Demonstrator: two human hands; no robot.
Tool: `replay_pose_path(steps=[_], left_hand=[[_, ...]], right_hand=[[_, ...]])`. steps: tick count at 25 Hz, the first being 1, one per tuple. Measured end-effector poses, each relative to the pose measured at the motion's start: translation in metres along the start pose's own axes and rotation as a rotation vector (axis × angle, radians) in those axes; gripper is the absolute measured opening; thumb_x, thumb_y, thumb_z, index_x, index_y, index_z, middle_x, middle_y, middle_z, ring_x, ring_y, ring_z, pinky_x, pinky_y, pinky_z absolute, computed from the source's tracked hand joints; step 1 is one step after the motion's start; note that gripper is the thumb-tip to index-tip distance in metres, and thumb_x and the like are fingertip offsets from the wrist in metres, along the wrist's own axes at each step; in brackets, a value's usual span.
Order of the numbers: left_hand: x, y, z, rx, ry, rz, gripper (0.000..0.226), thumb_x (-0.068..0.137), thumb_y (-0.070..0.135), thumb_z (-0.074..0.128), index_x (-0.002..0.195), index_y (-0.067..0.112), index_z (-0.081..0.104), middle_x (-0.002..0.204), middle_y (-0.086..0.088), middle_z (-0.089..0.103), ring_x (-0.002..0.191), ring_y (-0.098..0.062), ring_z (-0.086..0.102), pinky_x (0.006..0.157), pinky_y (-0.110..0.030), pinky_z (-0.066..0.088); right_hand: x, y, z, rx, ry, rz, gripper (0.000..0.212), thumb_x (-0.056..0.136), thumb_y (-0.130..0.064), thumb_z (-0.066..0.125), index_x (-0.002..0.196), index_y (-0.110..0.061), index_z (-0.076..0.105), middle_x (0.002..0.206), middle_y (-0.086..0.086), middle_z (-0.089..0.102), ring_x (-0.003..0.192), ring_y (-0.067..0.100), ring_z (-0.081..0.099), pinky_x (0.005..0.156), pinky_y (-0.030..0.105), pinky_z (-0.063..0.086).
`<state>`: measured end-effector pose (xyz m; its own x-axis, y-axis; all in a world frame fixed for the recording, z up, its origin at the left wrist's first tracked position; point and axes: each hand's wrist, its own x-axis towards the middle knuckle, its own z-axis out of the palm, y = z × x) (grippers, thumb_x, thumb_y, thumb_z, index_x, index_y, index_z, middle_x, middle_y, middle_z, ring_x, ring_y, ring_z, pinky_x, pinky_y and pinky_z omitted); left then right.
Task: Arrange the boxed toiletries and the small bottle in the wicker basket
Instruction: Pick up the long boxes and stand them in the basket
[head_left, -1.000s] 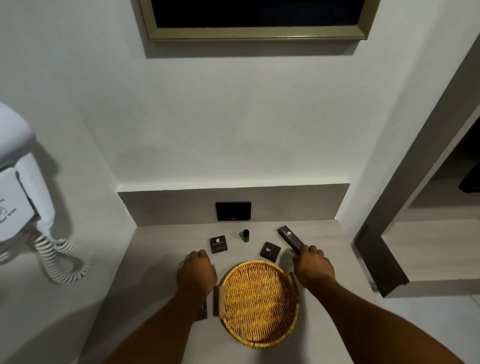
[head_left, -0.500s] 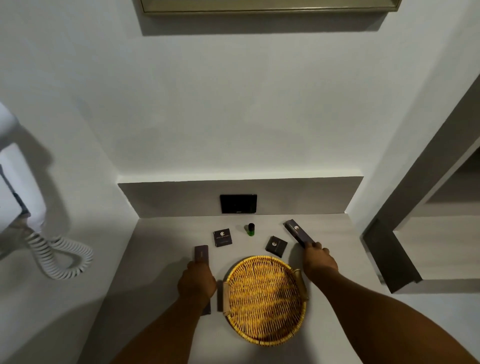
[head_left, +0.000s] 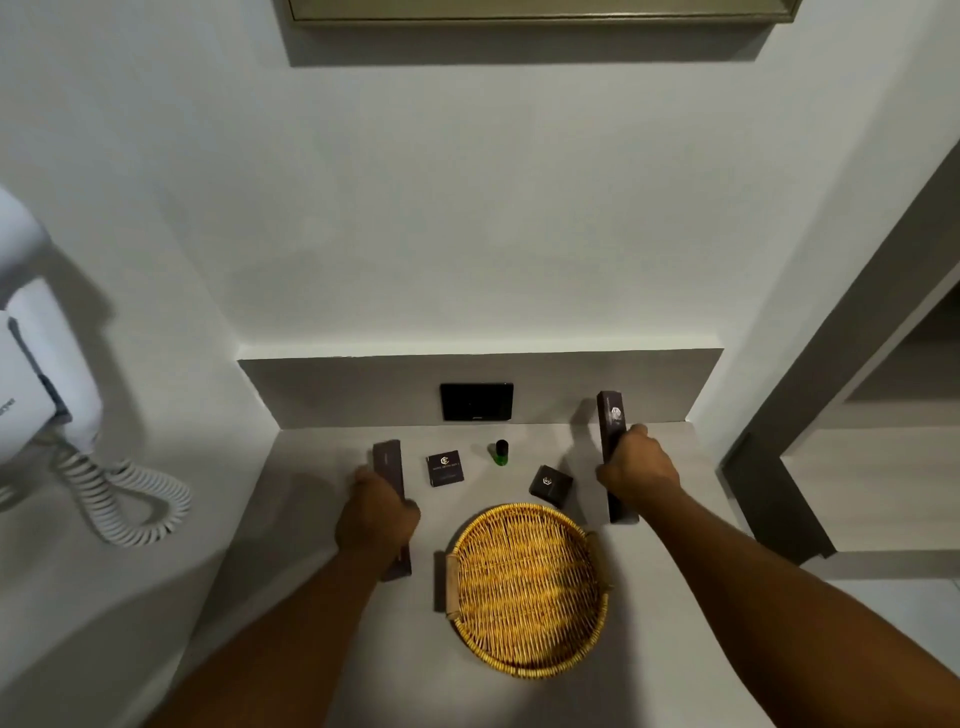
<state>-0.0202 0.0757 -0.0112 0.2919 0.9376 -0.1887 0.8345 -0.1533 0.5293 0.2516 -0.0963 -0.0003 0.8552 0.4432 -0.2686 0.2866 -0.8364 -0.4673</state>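
Observation:
A round wicker basket (head_left: 527, 590) sits on the grey counter, with nothing in it. My left hand (head_left: 376, 514) grips a long dark box (head_left: 388, 460) left of the basket, lengthwise. My right hand (head_left: 638, 470) grips a second long dark box (head_left: 611, 421) right of the basket, its far end raised toward the backsplash. Between them stand a square dark box (head_left: 445, 467), a small green bottle with a black cap (head_left: 501, 452) and another square dark box (head_left: 550, 484), tilted, just behind the basket's rim.
A black wall plate (head_left: 476, 401) is set in the backsplash. A white wall hair dryer (head_left: 36, 358) with a coiled cord (head_left: 130, 493) hangs at left. A grey door frame (head_left: 769, 488) borders the counter (head_left: 322, 519) on the right.
Both hands have closed on the long boxes and lifted them. The right box swung from a diagonal to nearly straight; the left box came out from beside the basket.

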Motion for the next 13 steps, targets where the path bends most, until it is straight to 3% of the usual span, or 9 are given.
replay_pose_path(steps=[6, 13], left_hand=[[-0.006, 0.073, -0.022, -0.074, 0.033, 0.154, 0.056, 0.076, 0.038, 0.074, 0.108, 0.013, 0.035, 0.095, -0.01, 0.064, 0.08, -0.032, 0.067, 0.072, -0.047, 0.059], [-0.068, 0.06, 0.051, 0.396, -0.083, 0.27, 0.078, 0.068, 0.057, 0.068, 0.121, 0.011, 0.034, 0.114, -0.009, 0.063, 0.109, -0.03, 0.056, 0.101, -0.054, 0.033]], right_hand=[[-0.024, -0.045, -0.012, -0.004, -0.099, -0.121, 0.041, 0.077, -0.027, 0.077, 0.112, -0.015, 0.058, 0.086, 0.002, 0.063, 0.073, 0.017, 0.062, 0.06, 0.031, 0.052], [-0.089, -0.028, 0.045, -0.354, -0.203, -0.238, 0.026, 0.086, -0.034, 0.067, 0.106, -0.017, 0.063, 0.088, 0.0, 0.064, 0.087, 0.02, 0.066, 0.079, 0.033, 0.056]])
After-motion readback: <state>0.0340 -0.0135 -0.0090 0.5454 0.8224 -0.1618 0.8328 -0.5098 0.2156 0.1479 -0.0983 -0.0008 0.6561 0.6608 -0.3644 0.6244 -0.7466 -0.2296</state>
